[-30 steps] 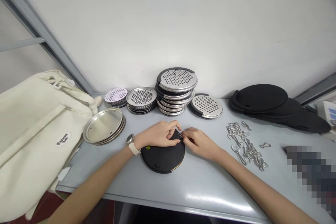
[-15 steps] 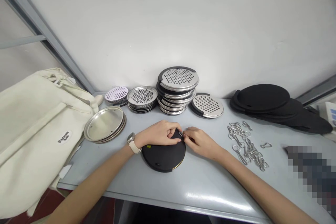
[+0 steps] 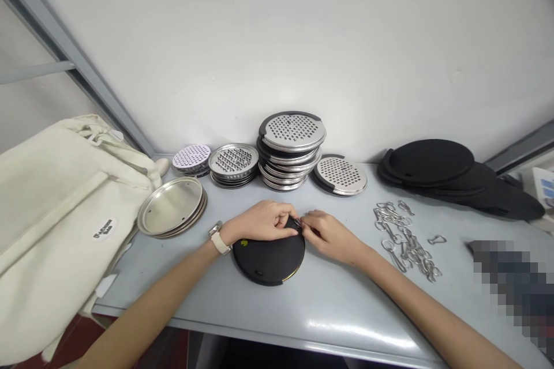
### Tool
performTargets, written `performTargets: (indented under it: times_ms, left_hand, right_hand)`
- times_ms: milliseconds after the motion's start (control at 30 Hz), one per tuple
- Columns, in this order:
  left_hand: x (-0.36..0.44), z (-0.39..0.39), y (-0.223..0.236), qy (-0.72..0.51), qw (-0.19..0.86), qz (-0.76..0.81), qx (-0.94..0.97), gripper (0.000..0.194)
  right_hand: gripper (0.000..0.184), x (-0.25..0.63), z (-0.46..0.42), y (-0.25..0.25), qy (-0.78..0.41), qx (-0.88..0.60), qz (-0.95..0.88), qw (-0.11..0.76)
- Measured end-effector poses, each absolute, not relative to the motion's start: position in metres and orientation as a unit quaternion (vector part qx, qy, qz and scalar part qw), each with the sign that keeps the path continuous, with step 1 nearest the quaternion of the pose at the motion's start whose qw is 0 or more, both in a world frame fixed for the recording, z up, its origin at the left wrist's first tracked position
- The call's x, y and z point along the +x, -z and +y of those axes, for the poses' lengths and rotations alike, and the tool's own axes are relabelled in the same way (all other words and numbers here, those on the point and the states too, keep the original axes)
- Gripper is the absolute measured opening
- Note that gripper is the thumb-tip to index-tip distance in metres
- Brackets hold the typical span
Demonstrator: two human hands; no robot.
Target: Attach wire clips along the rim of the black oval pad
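Note:
A round black cover (image 3: 272, 256) lies flat on the table, a yellow mark near its left side and a thin gold-coloured edge showing at its lower right. At its upper right rim is a small metal snap hook (image 3: 298, 222). My right hand (image 3: 329, 235) pinches this hook from the right. From the left, my left hand (image 3: 267, 222) reaches over the cover with fingers curled; its index fingertip meets the hook and its thumb lies just below, on the cover. Fingertips partly hide the hook.
Loose snap hooks (image 3: 407, 242) lie to the right. Behind stand a tall stack of grater discs (image 3: 294, 132), a shorter stack (image 3: 234, 160) and a single grater (image 3: 341, 174). Metal lids (image 3: 171, 206) and a cream bag (image 3: 64, 230) are left; black covers (image 3: 433, 161) lie back right.
The left index fingertip has come down onto the snap hook, closing the gap to the thumb. Both hands otherwise stay at the same rim spot, and the cover lies still.

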State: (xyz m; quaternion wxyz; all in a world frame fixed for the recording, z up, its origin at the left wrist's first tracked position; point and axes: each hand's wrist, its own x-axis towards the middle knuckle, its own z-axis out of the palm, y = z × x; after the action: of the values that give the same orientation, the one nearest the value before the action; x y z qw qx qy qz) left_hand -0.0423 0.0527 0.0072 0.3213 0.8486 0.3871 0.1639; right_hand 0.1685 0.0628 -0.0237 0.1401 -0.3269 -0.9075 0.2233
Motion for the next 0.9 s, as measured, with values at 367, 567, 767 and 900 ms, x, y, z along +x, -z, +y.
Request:
performTargets:
  times_ms: [367, 567, 767, 900]
  left_hand:
    - [-0.0423, 0.0527, -0.0068, -0.17, 0.324, 0.384, 0.848, 0.02]
    - [-0.0406, 0.0509, -0.0088, -0.164, 0.303, 0.394, 0.852, 0.019]
    - [-0.0404, 0.0508, -0.0078, -0.155, 0.278, 0.388, 0.865, 0.019]
    - [-0.0413, 0.0506, -0.007, -0.149, 0.27, 0.387, 0.869, 0.019]
  right_hand:
    - [0.029, 0.1685, 0.0628, 0.0262, -0.218, -0.332, -0.907, 0.138]
    - [0.028, 0.1672, 0.0618, 0.0266, -0.209, -0.345, -0.904, 0.145]
    - [0.028, 0.1673, 0.0596, 0.0258, -0.211, -0.35, -0.901, 0.143]
    - [0.027, 0.1677, 0.059, 0.0256, -0.206, -0.355, -0.901, 0.137]
